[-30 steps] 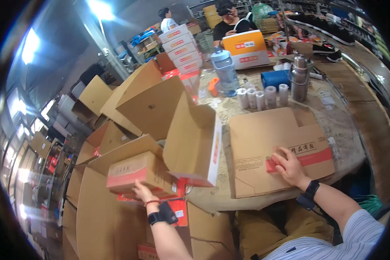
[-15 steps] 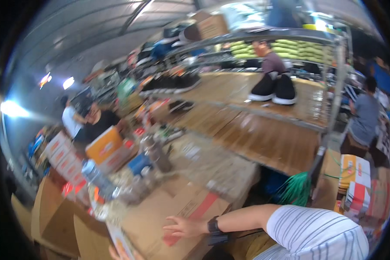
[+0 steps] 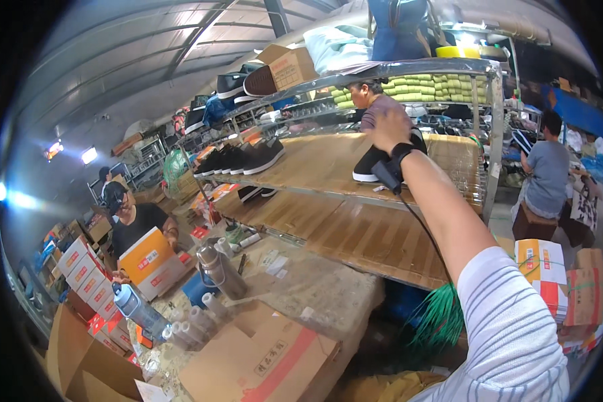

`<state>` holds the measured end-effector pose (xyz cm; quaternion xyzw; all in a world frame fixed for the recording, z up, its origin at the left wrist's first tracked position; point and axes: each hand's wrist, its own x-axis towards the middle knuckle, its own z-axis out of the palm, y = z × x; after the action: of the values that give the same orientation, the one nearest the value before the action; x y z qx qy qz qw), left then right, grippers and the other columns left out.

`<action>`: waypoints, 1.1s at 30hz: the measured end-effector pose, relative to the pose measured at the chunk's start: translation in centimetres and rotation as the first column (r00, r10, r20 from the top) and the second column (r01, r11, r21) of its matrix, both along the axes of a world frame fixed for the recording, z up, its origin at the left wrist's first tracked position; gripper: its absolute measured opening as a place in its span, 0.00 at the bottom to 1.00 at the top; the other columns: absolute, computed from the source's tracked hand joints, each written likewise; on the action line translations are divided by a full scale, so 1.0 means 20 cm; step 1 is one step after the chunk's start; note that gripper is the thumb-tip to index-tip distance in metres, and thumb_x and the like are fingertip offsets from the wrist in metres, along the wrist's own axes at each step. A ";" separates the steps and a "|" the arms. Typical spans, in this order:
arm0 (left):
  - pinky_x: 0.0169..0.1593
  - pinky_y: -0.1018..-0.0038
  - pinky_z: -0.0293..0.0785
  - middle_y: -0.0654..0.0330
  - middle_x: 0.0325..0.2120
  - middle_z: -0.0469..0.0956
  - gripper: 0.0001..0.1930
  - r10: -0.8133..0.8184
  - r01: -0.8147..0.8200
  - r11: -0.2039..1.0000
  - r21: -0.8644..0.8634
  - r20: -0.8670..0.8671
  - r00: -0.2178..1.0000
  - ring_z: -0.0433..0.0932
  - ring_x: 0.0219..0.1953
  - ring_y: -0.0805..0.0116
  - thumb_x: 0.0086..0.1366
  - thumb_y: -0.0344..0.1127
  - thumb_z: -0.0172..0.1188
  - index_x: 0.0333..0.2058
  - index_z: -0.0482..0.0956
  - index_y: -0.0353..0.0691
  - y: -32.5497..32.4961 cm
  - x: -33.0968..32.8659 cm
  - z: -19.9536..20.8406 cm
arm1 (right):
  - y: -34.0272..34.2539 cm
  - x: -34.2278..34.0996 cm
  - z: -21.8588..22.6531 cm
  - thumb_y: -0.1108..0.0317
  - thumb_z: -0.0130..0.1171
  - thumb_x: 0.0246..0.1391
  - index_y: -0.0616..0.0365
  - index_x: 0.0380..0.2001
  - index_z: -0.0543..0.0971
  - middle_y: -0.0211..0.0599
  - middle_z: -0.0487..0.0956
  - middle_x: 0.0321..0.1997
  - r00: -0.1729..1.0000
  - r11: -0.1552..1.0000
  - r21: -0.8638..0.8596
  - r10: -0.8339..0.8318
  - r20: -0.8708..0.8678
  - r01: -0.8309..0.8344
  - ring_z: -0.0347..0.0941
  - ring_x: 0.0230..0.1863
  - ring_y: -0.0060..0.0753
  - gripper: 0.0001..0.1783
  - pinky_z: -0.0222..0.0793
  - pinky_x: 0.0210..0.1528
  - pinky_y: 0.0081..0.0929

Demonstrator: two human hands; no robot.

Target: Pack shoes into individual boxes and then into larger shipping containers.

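Note:
My right hand, blurred by motion, reaches up over the shelf rack at the end of my stretched arm. It wears a black wrist strap with a small cabled device. Right behind and below it stands a pair of black shoes with white soles on the upper shelf, partly hidden by the hand and arm. Whether the fingers touch the shoes I cannot tell. My left hand is out of view. Below, a brown cardboard box with a red stripe lies on the worktable, with neither hand on it.
More dark shoes line the shelf's left end. A metal flask, a blue water bottle and several white rolls crowd the table. A co-worker handles an orange-white box. Green strapping hangs below the rack.
My right hand has left the cardboard box and risen to the shoes on the shelf. My left hand, at the lower edge before, has gone out of view. The view has shifted.

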<state>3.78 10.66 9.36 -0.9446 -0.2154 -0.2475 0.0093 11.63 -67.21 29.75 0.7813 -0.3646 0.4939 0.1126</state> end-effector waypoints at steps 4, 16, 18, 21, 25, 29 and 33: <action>0.38 0.58 0.73 0.45 0.33 0.79 0.14 -0.279 0.297 0.949 -0.104 0.156 0.947 0.79 0.33 0.48 0.60 0.30 0.50 0.44 0.77 0.39 -0.19 -0.02 0.12 | 0.07 -0.02 -0.07 0.38 0.56 0.44 0.50 0.43 0.79 0.47 0.73 0.51 0.966 0.946 0.296 -0.055 -0.254 0.132 0.67 0.56 0.48 0.31 0.59 0.58 0.44; 0.36 0.63 0.74 0.55 0.30 0.79 0.21 -0.782 0.777 0.623 -0.087 -0.093 0.616 0.78 0.30 0.55 0.48 0.26 0.56 0.44 0.78 0.45 -0.83 0.29 -0.08 | 1.08 -0.14 -0.24 0.65 0.63 0.47 0.57 0.13 0.65 0.23 0.62 0.17 0.003 -0.119 0.376 0.952 0.307 -0.919 0.56 0.21 0.17 0.19 0.51 0.24 0.20; 0.39 0.63 0.74 0.52 0.31 0.79 0.19 -0.831 0.847 0.528 -0.064 0.170 0.530 0.78 0.33 0.53 0.49 0.28 0.58 0.43 0.77 0.40 -0.91 0.29 -0.08 | 1.22 -0.20 -0.37 0.67 0.57 0.52 0.54 0.14 0.66 0.21 0.67 0.19 -0.155 -0.592 0.370 0.652 0.743 -0.716 0.58 0.20 0.13 0.16 0.51 0.23 0.15; 0.44 0.68 0.71 0.53 0.32 0.78 0.15 -0.759 0.871 0.201 -0.448 0.491 0.427 0.76 0.37 0.56 0.59 0.34 0.57 0.45 0.75 0.36 -1.18 0.17 -0.08 | 1.43 -0.32 -0.56 0.70 0.52 0.55 0.57 0.29 0.71 0.29 0.73 0.28 -0.032 -0.836 0.063 0.096 0.995 -0.546 0.68 0.26 0.20 0.03 0.63 0.29 0.16; 0.47 0.78 0.66 0.63 0.36 0.72 0.19 -0.393 0.575 -0.344 -0.742 0.670 0.630 0.69 0.38 0.72 0.68 0.41 0.50 0.48 0.67 0.30 -1.26 0.05 0.07 | 1.67 -0.36 -0.79 0.73 0.50 0.56 0.61 0.41 0.70 0.34 0.75 0.33 0.177 -0.934 -0.121 -0.189 0.966 -0.336 0.72 0.32 0.26 0.09 0.69 0.35 0.19; 0.42 0.74 0.70 0.56 0.37 0.76 0.20 -0.549 0.900 0.118 -0.420 0.728 0.411 0.75 0.39 0.69 0.63 0.37 0.57 0.48 0.68 0.30 -1.12 0.14 0.32 | 1.65 -0.34 -0.83 0.73 0.50 0.57 0.63 0.47 0.69 0.37 0.75 0.38 0.226 -0.942 -0.283 -0.319 0.920 -0.179 0.73 0.38 0.31 0.14 0.72 0.41 0.22; 0.44 0.65 0.71 0.48 0.35 0.75 0.20 -0.722 0.826 0.549 -0.126 0.426 0.545 0.75 0.38 0.51 0.55 0.33 0.62 0.47 0.71 0.35 -0.94 0.26 0.03 | 1.63 -0.28 -0.92 0.72 0.52 0.56 0.64 0.46 0.70 0.40 0.74 0.42 0.270 -0.865 -0.501 -0.473 0.839 0.042 0.71 0.44 0.35 0.15 0.72 0.45 0.26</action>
<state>9.04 -8.23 9.93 -0.8738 0.1960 -0.3398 -0.2876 5.95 -34.69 11.25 -0.0602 -0.1450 0.2115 0.9647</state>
